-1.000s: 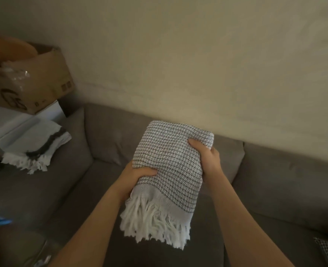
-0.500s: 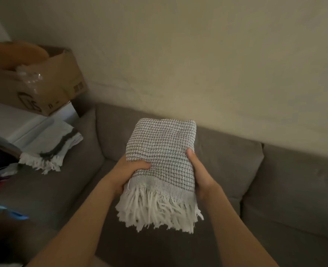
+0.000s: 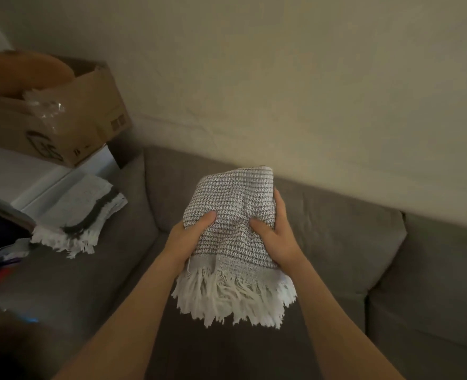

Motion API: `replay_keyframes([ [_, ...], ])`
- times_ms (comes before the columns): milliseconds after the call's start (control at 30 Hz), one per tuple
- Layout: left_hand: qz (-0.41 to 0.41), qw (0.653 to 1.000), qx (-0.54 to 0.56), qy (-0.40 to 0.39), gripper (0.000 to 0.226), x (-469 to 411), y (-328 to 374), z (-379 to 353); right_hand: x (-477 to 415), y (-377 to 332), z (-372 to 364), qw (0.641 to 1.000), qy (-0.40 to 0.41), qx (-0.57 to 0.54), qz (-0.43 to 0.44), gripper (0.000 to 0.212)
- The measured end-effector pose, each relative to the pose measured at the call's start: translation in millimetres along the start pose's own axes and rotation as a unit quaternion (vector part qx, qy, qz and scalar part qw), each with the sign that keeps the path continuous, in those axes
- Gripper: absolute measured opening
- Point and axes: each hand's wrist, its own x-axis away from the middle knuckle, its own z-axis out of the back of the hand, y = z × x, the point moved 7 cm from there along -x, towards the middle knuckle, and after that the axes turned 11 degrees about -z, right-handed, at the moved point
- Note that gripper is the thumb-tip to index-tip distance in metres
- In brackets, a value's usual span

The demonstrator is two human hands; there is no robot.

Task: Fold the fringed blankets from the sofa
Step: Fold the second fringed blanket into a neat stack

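Sofa [image 3: 432, 297] lies below and ahead of both hands. The folded blanket [image 3: 232, 215] is in the air between my hands, above the seat [image 3: 227, 352], touching nothing else. Left hand [image 3: 191, 237] grips its left edge, thumb pressed on top, fingers underneath and hidden. Right hand [image 3: 279, 237] grips the right edge, thumb on top, fingers curled round the side. Fringe [image 3: 232, 300] hangs loose from the near end, between my wrists. Risks, judged: the bundle is soft and thick and my thumbs dent its middle, so a harder squeeze may buckle the layers and skew the fold. Loosening either hand would let that side sag and the layers slide open. The fringe could tuck beneath when I set it down. Room: wall [image 3: 281, 78] and back cushion [image 3: 336, 223] stand just beyond my fingertips, so little travel forward. Open seat below and right of the right hand. Far left of the left hand sits a box [image 3: 89, 119], and nearer, on the armrest, a second blanket [image 3: 84, 212], well apart. Clearest path looks straight down.
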Motion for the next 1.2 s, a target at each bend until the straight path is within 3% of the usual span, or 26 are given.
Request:
replay_keyframes([
  [133, -0.007, 0.999, -0.028, 0.026, 0.061, -45, 0, 68, -34, -4, -78, 0.997, -0.019, 0.076, 0.008, 0.083],
  [267, -0.051, 0.974, -0.204, 0.083, 0.024, -100, 8, 162, -77, 7, -183, 0.994, -0.013, 0.108, 0.006, 0.095],
  [467, -0.101, 0.899, -0.406, 0.13, 0.042, -160, 19, 289, -134, 23, -339, 0.991, 0.003, 0.135, -0.014, 0.104],
  [567, -0.083, 0.869, -0.465, 0.149, 0.056, -195, 21, 355, -172, 34, -410, 0.992, -0.008, 0.119, -0.034, 0.107],
  [933, -0.069, 0.74, -0.628, 0.229, 0.062, -314, 49, 503, -293, 55, -604, 0.993, -0.058, 0.031, -0.097, 0.099],
  [1067, -0.039, 0.762, -0.64, 0.094, 0.082, -353, 3, 529, -325, 102, -634, 0.975, -0.065, 0.076, -0.196, 0.099],
  [1133, -0.029, 0.751, -0.66, -0.004, 0.082, -362, -42, 535, -330, 125, -638, 0.943, -0.092, 0.161, -0.278, 0.099],
  [1200, -0.014, 0.768, -0.638, -0.059, 0.096, -367, -76, 542, -340, 137, -632, 0.91, -0.053, 0.28, -0.301, 0.111],
])
